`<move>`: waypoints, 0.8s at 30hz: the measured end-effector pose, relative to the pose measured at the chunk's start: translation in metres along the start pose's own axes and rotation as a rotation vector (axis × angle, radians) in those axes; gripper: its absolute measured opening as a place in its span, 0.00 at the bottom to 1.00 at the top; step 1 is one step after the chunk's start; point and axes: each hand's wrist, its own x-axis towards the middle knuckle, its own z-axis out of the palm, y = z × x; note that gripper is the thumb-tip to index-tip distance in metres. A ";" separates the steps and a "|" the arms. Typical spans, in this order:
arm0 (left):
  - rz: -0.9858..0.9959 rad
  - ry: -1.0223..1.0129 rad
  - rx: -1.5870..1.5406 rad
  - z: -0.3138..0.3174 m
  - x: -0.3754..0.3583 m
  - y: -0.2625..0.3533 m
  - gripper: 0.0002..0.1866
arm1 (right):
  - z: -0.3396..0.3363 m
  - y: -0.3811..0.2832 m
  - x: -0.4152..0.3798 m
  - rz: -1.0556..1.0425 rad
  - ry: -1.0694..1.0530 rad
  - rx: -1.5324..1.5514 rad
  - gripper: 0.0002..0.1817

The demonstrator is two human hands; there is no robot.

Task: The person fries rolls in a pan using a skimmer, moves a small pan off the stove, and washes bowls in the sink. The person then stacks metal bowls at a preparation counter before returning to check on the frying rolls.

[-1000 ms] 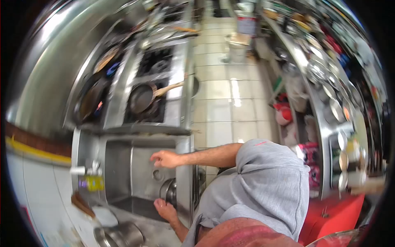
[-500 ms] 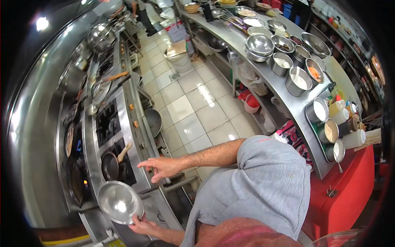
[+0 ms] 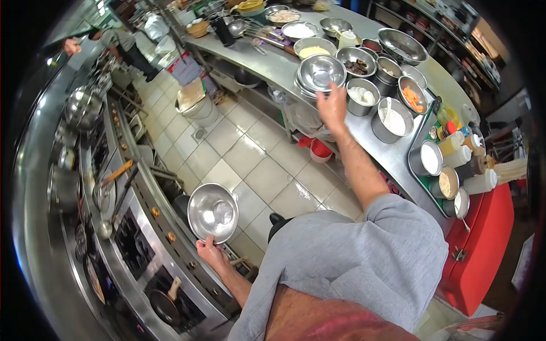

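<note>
A shiny steel bowl is held by its lower rim in my left hand, above the floor beside the stove. My right hand reaches to a stack of steel bowls on the counter, its fingers at the stack's near rim. Whether those fingers grip the rim is hard to make out. Just right of that hand stands a steel pot with white pieces. Next to it are a pot of white contents with a spoon and a bowl of orange pieces.
The long steel counter curves along the right. On the left is the stove with a small black pan. A white bucket stands on the tiled floor. Another person bends at the far left. A red cabinet is at right.
The view has turned toward the counter. My right hand has moved from near the stove to the bowl stack. My left hand has carried the bowl away from the stove.
</note>
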 end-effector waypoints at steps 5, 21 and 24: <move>-0.023 -0.161 0.110 0.064 0.085 0.009 0.10 | 0.007 0.038 0.080 0.339 -0.199 -0.348 0.24; -0.092 -0.861 0.172 0.323 0.167 0.027 0.10 | 0.019 0.094 0.135 0.331 -0.160 -0.275 0.17; -0.106 -0.971 0.088 0.382 0.140 0.032 0.10 | -0.008 0.089 0.154 0.555 -0.057 0.216 0.18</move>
